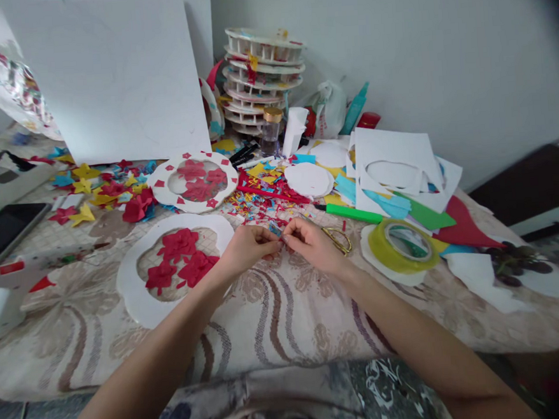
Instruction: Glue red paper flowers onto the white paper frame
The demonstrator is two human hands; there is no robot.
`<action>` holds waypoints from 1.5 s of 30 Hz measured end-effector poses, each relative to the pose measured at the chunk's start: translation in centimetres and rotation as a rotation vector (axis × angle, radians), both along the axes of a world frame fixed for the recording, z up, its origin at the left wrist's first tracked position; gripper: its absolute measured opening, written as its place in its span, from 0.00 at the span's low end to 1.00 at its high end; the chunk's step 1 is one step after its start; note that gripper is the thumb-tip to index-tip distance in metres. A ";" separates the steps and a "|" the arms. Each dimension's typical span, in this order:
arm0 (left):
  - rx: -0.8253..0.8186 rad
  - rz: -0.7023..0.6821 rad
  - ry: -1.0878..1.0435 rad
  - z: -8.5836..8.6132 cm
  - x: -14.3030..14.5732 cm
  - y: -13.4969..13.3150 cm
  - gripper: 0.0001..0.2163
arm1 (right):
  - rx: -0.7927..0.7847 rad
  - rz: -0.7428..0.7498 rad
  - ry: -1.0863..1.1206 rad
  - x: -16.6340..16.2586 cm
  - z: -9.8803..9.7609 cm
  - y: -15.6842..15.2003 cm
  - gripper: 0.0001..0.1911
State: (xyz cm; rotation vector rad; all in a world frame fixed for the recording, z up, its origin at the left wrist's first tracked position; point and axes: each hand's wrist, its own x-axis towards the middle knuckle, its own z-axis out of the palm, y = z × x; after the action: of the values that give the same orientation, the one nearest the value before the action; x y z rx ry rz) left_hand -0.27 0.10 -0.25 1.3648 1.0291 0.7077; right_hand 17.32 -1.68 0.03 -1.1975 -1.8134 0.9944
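My left hand (248,247) and my right hand (313,244) meet at the middle of the table, fingers pinched together on a small blue scrap of paper (275,229) held between them. Just left of my left hand lies a white paper ring (136,290) with red paper flowers (181,261) in its opening. Gold-handled scissors (338,238) lie under the edge of my right hand. A heap of red, yellow and blue paper scraps (264,194) lies just beyond both hands.
A second white ring with red pieces (194,182), a roll of yellow-green tape (399,246), a green marker (354,214), cut white sheets (395,163), a stack of white trays (263,76), a white board (117,80) and a glue gun (11,273) surround the hands.
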 end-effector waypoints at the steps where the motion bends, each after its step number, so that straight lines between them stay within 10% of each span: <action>1: -0.002 -0.001 -0.002 0.0 0.0 0.0 0.05 | -0.003 0.000 0.006 0.0 -0.1 0.0 0.03; 21: -0.129 -0.054 -0.070 1.1 -0.3 0.0 0.13 | -0.059 -0.048 0.061 -0.1 -0.2 0.0 0.03; 45: 0.128 -0.072 -0.114 0.0 0.0 0.2 0.14 | -0.176 -0.058 0.345 -0.5 -1.0 0.1 0.07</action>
State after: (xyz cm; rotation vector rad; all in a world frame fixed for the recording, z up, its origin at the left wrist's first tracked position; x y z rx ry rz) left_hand -0.28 0.33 -0.27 1.4470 0.8522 0.7999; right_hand 16.84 -1.60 -0.95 -1.0946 -1.4387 1.2617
